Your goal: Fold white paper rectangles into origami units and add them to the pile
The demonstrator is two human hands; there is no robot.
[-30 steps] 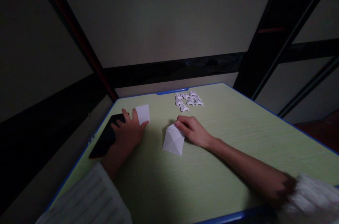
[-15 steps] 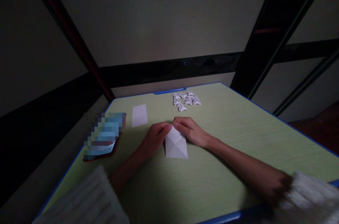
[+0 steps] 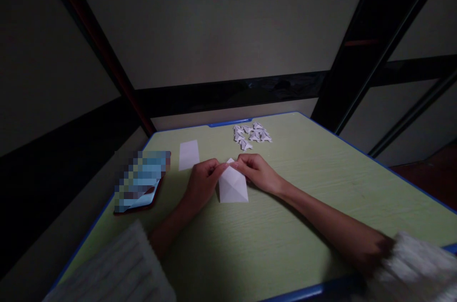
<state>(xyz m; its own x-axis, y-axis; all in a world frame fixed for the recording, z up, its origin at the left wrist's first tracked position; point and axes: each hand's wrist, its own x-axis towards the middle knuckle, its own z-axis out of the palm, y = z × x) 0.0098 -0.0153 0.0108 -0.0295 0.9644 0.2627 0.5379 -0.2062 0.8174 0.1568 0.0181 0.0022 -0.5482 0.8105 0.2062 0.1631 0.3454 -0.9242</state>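
A white creased sheet of paper lies on the light green table in front of me. My left hand pinches its far left corner, fingers closed on the paper's top edge. From the other side, my right hand grips the far right part of the same edge. The two sets of fingertips nearly meet at the paper's top point, which is lifted slightly off the table.
A stack of flat white paper lies at the far left. A cluster of several small folded paper pieces sits near the far edge. A phone with a lit screen rests at the left edge. Dark frame bars rise behind.
My left hand left the phone and the paper stack and came over to the creased sheet, pinching its top. The phone's screen is lit. The sheet has turned slightly.
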